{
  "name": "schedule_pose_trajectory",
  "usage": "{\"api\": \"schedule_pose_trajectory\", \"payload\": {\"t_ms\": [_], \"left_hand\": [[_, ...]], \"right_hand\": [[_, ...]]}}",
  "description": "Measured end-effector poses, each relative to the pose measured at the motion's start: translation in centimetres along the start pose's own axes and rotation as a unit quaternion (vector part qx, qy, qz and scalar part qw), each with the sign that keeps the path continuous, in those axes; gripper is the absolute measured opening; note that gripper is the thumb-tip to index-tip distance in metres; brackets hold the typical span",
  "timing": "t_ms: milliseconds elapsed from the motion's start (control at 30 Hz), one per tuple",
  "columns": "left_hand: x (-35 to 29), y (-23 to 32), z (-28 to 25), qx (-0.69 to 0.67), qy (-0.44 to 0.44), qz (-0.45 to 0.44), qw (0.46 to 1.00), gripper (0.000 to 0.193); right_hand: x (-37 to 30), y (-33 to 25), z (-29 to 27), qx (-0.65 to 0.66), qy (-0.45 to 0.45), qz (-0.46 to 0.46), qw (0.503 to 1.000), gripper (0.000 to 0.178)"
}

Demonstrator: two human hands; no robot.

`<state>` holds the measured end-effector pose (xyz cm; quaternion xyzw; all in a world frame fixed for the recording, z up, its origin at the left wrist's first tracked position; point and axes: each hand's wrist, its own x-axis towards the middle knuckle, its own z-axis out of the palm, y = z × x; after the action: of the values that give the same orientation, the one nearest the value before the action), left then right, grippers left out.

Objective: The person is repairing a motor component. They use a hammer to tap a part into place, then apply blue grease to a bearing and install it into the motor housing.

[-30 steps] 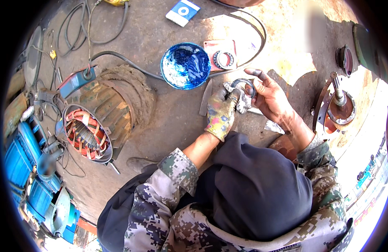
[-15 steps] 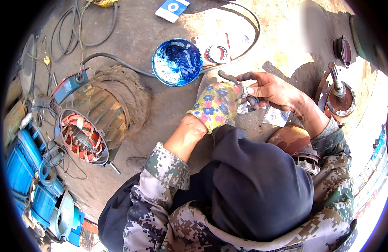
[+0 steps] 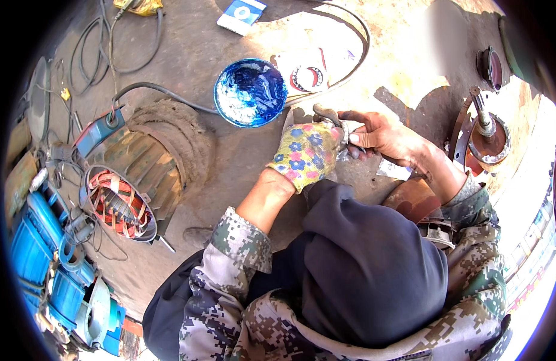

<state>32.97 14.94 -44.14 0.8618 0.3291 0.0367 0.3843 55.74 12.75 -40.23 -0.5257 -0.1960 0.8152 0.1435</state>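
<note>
Here, the bare right hand (image 3: 383, 139) curls its fingers nearly closed on a grey metal ring (image 3: 346, 131), mostly hidden, below and right of the blue grease bowl (image 3: 252, 125). The gloved left hand (image 3: 305, 151) closes on it too, likely for steadiness. Right of the bowl, a bearing (image 3: 295, 78) sits on a flat box (image 3: 283, 60), maybe to stay clean.

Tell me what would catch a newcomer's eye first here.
Probably the bowl of glossy blue paste, just beyond the left hand, whose flower-patterned glove stands out beside the bare right hand. Further left, red-orange coils show in the open end of a rusty, ribbed housing.
</note>
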Motion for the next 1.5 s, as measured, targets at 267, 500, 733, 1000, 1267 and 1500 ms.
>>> {"api": "schedule_pose_trajectory", "payload": {"t_ms": [267,500,733,1000,1267,1500], "left_hand": [[-0.2,-0.2,1.4,-0.492,0.178,-0.272,0.808,0.022],[0.1,-0.1,2.9,-0.695,0.097,-0.228,0.675,0.032],[-0.1,1.3,1.4,-0.704,0.100,-0.229,0.665,0.036],[-1.7,1.0,1.6,-0.711,0.147,-0.250,0.640,0.031],[-4.4,-0.4,2.7,-0.720,0.138,-0.200,0.650,0.037],[-5.6,-2.1,2.6,-0.609,0.144,-0.205,0.752,0.040]], "right_hand": [[-1.7,-1.6,-1.6,0.169,0.015,-0.095,0.981,0.067],[-0.5,-0.8,-1.4,0.257,-0.028,-0.166,0.952,0.060],[0.8,-0.3,-0.5,0.150,0.014,-0.148,0.977,0.055],[1.5,-1.1,-0.8,-0.243,0.030,-0.190,0.951,0.055],[3.2,-1.5,0.7,-0.052,-0.082,-0.041,0.994,0.079],[3.4,-0.1,1.4,-0.108,0.094,-0.124,0.982,0.025]]}}
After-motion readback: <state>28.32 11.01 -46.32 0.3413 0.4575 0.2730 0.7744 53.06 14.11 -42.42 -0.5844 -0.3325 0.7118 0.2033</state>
